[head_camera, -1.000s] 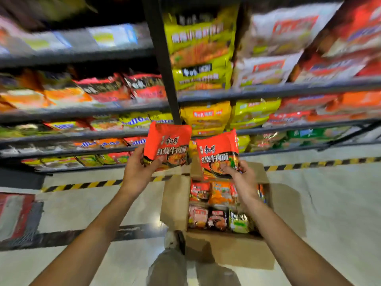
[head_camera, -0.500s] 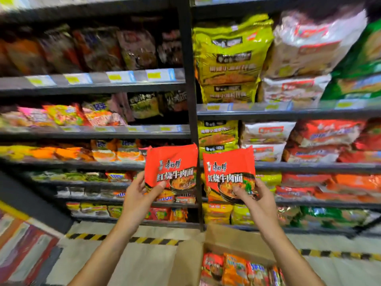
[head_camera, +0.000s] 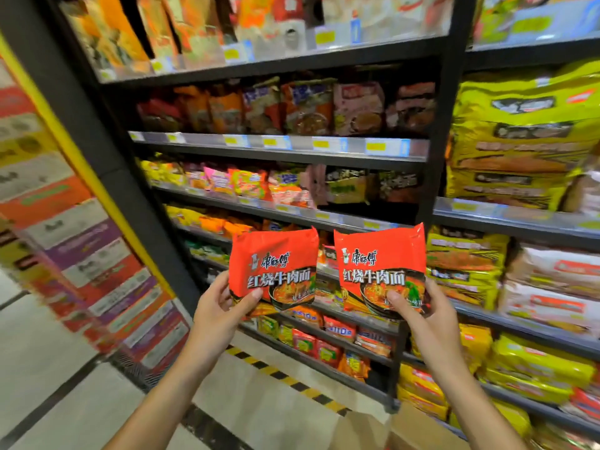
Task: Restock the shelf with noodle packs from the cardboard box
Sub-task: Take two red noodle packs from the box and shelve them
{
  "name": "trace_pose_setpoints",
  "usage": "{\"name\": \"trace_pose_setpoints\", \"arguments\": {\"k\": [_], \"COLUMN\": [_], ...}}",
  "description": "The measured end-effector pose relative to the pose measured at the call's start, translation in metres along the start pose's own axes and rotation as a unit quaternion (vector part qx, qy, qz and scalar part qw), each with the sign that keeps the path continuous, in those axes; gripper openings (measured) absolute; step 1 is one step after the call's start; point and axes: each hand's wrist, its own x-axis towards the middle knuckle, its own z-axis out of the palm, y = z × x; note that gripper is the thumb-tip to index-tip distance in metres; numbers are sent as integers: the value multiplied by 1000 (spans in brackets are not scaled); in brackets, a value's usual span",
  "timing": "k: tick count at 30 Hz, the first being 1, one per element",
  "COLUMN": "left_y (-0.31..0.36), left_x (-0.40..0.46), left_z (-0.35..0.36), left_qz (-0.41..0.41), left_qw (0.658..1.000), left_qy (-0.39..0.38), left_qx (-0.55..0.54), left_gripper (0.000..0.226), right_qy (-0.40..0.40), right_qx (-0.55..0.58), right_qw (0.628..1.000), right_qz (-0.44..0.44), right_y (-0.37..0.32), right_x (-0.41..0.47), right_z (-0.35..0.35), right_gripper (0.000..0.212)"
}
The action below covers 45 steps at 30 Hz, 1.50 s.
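My left hand (head_camera: 220, 311) grips the lower left corner of a red noodle pack (head_camera: 276, 254), thumb across its front. My right hand (head_camera: 428, 319) grips the bottom of a second, matching red noodle pack (head_camera: 380, 258). Both packs are held upright side by side in front of the dark metal shelf (head_camera: 279, 151), at about the height of its fourth level. Only a flap of the cardboard box (head_camera: 383, 427) shows at the bottom edge; its contents are out of view.
The shelves hold rows of noodle packs, with big yellow multipacks (head_camera: 519, 144) on the right bay. A black upright post (head_camera: 438, 151) divides the bays. A stack of coloured cartons (head_camera: 74, 235) stands at the left. Yellow-black tape (head_camera: 285, 378) marks the floor before the shelf.
The view has tilted up from the box to the shelves. Both hands have lifted the two red packs higher and closer to the shelf front, still side by side.
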Motion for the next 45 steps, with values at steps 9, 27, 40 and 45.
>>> {"name": "trace_pose_setpoints", "arguments": {"k": [9,27,40,45], "left_y": [-9,-49,-68,-66], "left_x": [7,65,201,294], "left_z": [-159,-433,-460,-469], "left_qz": [10,22,52,72], "left_qw": [998,986,990,989], "left_qy": [64,158,120,122], "left_qx": [-24,-46,-43,-47], "left_gripper": [37,46,41,36], "right_qy": [-72,-129,-113,-104], "right_qx": [-23,-26,11,17], "right_qw": [997,990,992,992], "right_qz": [-26,-58,-54,-75], "right_y": [-32,-63,-38,-36], "right_x": [-18,-32,67,151], "right_z": [158,447,528,565], "right_gripper": [36,34,33,36]}}
